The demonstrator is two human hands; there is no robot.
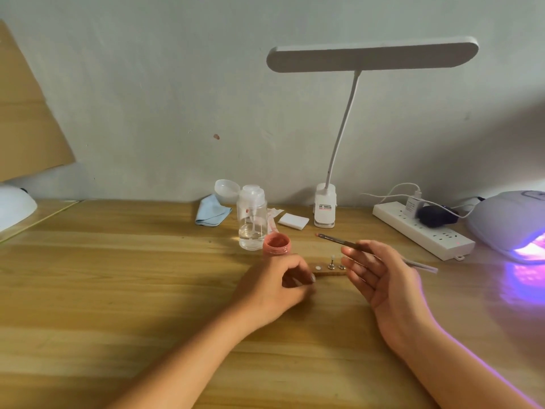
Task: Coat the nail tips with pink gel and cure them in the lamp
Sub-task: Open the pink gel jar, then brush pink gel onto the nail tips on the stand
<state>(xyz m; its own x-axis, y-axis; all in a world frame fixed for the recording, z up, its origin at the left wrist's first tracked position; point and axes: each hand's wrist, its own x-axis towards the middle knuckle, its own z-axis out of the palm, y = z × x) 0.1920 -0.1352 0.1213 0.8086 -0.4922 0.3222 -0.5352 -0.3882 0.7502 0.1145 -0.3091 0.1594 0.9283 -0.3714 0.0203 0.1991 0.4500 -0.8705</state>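
Note:
An open jar of pink gel stands just behind my left hand. That hand's fingers curl round the jar's lower part and hide it. To the right lies a small wooden holder carrying nail tips on short metal posts. My right hand hovers over the holder's right end, palm up. It pinches a thin brush between thumb and forefinger, and the brush's pink-loaded tip points left, above the holder. The curing lamp sits at the far right, glowing purple.
A clear pump bottle stands behind the jar, with a blue cloth and white wipes near it. A clip-on desk lamp and a power strip line the wall. Another white dome sits far left.

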